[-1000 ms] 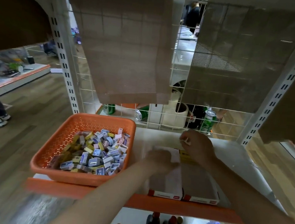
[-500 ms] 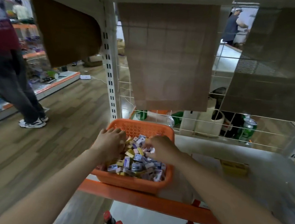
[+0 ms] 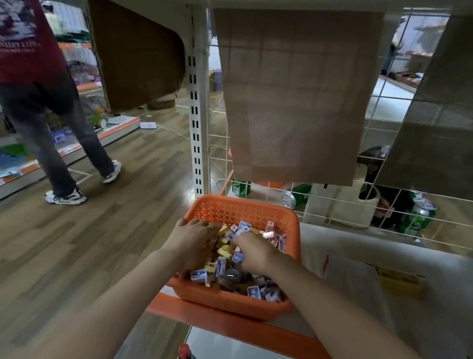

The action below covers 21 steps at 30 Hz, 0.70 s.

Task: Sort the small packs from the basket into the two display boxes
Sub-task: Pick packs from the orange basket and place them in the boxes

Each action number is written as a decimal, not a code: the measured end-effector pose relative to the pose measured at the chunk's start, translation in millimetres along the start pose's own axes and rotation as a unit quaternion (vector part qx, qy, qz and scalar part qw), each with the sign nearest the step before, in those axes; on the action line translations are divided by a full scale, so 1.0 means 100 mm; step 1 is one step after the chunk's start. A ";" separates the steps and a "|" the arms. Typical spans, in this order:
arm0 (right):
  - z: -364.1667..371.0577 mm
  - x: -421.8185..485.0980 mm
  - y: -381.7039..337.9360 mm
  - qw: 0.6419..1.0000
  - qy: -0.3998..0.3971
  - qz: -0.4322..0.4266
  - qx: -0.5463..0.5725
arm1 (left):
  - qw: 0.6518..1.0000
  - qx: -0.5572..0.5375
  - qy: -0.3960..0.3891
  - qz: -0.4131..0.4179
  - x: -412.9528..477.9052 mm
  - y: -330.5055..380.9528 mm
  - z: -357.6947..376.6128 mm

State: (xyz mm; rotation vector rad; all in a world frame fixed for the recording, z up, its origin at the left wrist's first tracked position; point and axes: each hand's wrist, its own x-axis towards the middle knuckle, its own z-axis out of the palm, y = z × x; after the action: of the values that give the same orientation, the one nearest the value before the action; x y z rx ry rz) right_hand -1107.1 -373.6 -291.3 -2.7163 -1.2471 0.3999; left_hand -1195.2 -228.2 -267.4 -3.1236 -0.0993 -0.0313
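Basket (image 3: 244,212) sits at the shelf's L front corner, front wall right at the orange shelf edge (image 3: 244,332), back wall near the wire grid (image 3: 370,208). Inside: jumbled small packs (image 3: 221,265), blue, yellow, pink. Both hands are in the pile. L hand (image 3: 193,238) is palm down w/ fingers bent, R hand (image 3: 254,252) has fingers tucked under; can't tell if either grips a pack. Display boxes (image 3: 401,279) are blurred, to the R, apart from basket.

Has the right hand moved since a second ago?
Yes. The right hand has gone left, from over the display boxes into the orange basket.
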 end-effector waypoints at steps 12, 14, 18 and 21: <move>-0.25 -0.22 0.32 0.978 0.101 0.008 0.181 | 0.999 -0.002 -0.022 0.026 0.24 0.17 0.12; -0.26 -0.23 0.37 0.974 0.104 0.003 0.199 | 0.999 -0.025 -0.022 0.025 0.32 0.19 0.13; -0.26 -0.27 0.46 0.971 0.107 -0.004 0.216 | 0.997 -0.032 -0.062 0.028 0.45 0.26 0.15; -0.25 -0.28 0.53 0.973 0.108 -0.012 0.205 | 0.997 -0.029 -0.072 0.032 0.48 0.27 0.15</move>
State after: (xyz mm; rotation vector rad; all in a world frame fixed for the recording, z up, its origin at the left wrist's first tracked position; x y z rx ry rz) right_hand -1078.8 -428.9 -273.5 -2.3212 -1.0091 0.3085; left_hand -1145.3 -251.6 -281.8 -3.1823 -0.0013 0.1940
